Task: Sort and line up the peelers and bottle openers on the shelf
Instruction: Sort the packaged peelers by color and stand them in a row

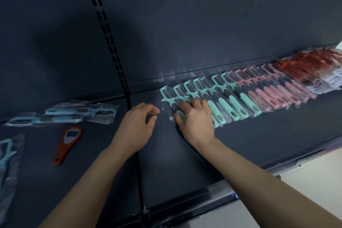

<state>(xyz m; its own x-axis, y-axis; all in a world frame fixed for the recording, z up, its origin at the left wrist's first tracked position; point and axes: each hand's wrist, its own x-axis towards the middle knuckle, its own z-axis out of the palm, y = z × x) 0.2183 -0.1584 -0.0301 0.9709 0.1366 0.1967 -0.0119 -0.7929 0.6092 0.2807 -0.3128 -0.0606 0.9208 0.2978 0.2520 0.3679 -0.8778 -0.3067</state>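
Dark shelf (pixel 240 144) bears bagged peelers (pixel 240 98) near a slotted back wall (pixel 185 24).

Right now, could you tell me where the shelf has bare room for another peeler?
The shelf is bare in front of the mint peelers and between the left hand and the red bottle opener. Crowded: the row of mint peelers, pink peelers and red packs.

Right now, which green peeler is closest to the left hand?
The mint-green peeler at the row's left end; every other green one lies farther right of the left hand.
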